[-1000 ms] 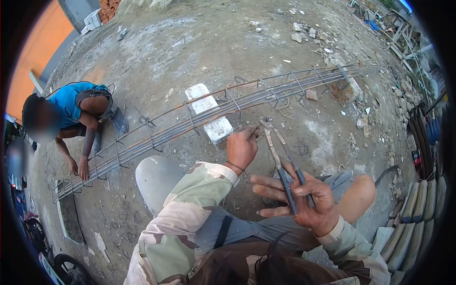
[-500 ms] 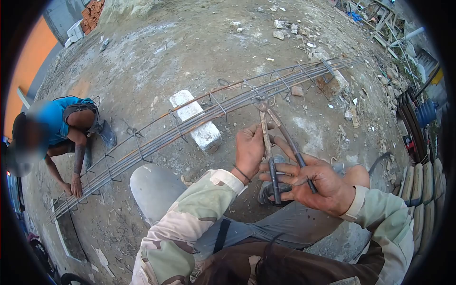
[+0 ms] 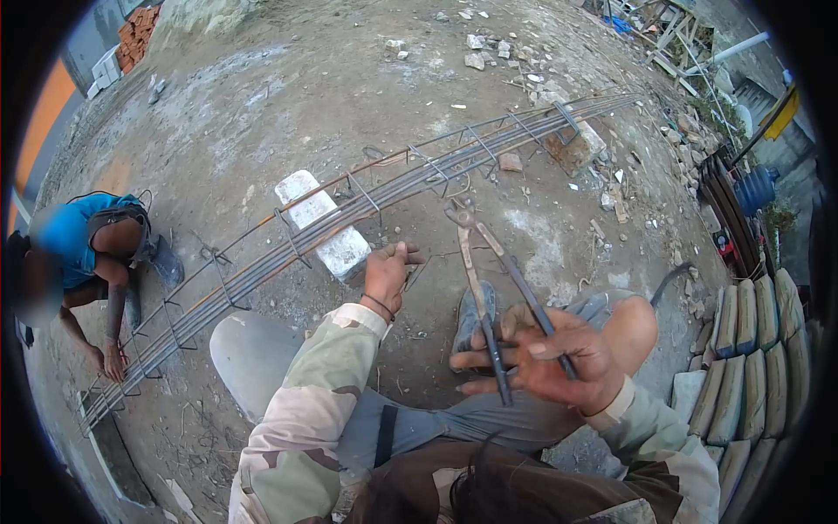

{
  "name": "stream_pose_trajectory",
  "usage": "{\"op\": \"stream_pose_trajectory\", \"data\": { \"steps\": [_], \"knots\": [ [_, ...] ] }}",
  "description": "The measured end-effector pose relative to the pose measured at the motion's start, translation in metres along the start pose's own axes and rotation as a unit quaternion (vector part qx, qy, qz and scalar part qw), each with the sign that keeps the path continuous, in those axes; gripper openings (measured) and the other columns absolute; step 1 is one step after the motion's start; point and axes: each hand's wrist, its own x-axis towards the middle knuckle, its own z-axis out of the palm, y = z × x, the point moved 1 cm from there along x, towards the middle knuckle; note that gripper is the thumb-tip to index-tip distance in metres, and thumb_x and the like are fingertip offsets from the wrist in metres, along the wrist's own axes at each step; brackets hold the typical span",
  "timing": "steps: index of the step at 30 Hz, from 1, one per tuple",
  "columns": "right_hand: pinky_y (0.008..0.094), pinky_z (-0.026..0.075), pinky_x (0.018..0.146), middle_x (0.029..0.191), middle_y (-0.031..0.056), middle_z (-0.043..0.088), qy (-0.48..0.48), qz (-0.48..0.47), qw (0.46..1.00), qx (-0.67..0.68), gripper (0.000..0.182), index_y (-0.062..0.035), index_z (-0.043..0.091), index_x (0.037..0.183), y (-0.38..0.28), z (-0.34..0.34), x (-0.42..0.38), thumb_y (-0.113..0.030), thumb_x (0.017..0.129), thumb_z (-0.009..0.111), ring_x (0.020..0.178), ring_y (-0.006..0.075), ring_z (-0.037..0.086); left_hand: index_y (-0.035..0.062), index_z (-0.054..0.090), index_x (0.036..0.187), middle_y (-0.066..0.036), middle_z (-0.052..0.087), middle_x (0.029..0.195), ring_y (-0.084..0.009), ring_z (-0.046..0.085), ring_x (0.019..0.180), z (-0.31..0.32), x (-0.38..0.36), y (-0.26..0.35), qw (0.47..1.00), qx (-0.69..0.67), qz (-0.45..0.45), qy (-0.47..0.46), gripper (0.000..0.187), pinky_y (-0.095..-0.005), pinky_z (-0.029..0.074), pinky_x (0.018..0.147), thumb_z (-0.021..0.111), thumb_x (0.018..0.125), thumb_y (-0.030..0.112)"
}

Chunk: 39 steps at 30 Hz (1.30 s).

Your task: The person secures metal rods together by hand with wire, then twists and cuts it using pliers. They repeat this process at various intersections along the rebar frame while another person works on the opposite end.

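Note:
My right hand [image 3: 563, 354] holds a pair of long-handled end-cutting nippers [image 3: 469, 253], its fingers spread around the two handles. The handles are apart, and the nipper head points up toward the rebar cage [image 3: 384, 199]. To the left of the nippers is my left hand [image 3: 386, 278], its fingers pinched on what looks like a thin piece of wire [image 3: 417, 276]. The cage, of long bars with square stirrups, runs diagonally in front of me. It rests on a white block [image 3: 319, 225] and, farther right, on a rough block [image 3: 578, 148].
At the left, a crouching person in a blue shirt [image 3: 78, 229] has both hands at the cage's near end. Stacked filled bags [image 3: 751, 349] stand at my right. Broken stones [image 3: 476, 59] lie beyond the cage, and a blue water jug [image 3: 756, 190] is at right.
My left hand has come away from the nippers and moved left. The right hand still holds them, with the handles spread a little wider. The view has shifted to the right.

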Motion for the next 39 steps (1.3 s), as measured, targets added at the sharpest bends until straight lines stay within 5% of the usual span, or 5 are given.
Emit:
{"op": "stream_pose_trajectory", "data": {
  "steps": [5,11,15,28,39],
  "knots": [
    [0.0274,0.044,0.054,0.073,0.0051,0.063,0.165,-0.03,0.747,-0.643,0.037,-0.0014,0.065,0.086,-0.155,-0.046,-0.011,-0.035,0.1,0.062,0.058,0.0131,0.056,-0.0046,0.061,0.121,-0.011,0.073,0.099,-0.0077,0.057,0.071,0.01,-0.016,-0.001,0.997,0.012,0.073,-0.002,0.024,-0.0233,0.048,0.063,0.048,0.104,0.008],
    [0.0508,0.049,0.069,0.077,0.0216,0.066,0.122,-0.091,0.349,-0.925,0.029,-0.0013,0.069,0.087,-0.151,-0.273,0.059,-0.03,0.089,0.07,0.078,0.0427,0.064,-0.0076,0.062,0.116,-0.013,0.074,0.096,-0.0103,0.06,0.07,-0.013,-0.043,-0.019,0.992,0.084,0.086,0.04,0.023,-0.0255,0.05,0.063,0.048,0.103,0.005],
    [0.0505,0.056,0.086,0.11,0.0271,0.069,0.191,0.22,0.296,-0.91,0.033,0.0027,0.074,0.1,-0.078,-0.392,0.095,-0.023,0.08,0.073,0.098,0.0428,0.069,-0.0059,0.064,0.116,-0.012,0.075,0.1,-0.0102,0.061,0.076,-0.044,-0.073,-0.026,0.991,0.106,0.031,0.073,0.022,-0.0246,0.051,0.069,0.051,0.102,0.004],
    [0.0703,0.008,0.119,0.167,0.0129,0.002,-0.257,-0.122,0.315,-0.906,0.155,-0.0136,0.0,0.159,-0.115,-0.149,0.44,-0.071,0.045,0.087,0.153,0.0379,0.01,-0.0063,0.065,0.119,-0.01,0.075,0.101,-0.0105,0.064,0.081,-0.036,-0.041,-0.057,0.995,0.09,-0.005,0.045,0.024,-0.0259,0.052,0.07,0.054,0.101,0.006],
    [0.0612,0.003,0.123,0.16,0.0194,0.023,-0.246,-0.157,0.329,-0.898,0.138,-0.0104,0.011,0.158,-0.118,-0.158,0.446,-0.062,0.053,0.086,0.151,0.0384,0.018,-0.0075,0.065,0.118,-0.011,0.075,0.101,-0.011,0.067,0.081,-0.037,-0.009,-0.058,0.995,0.086,-0.027,0.044,0.024,-0.0257,0.053,0.069,0.054,0.101,0.005]
  ]
}}
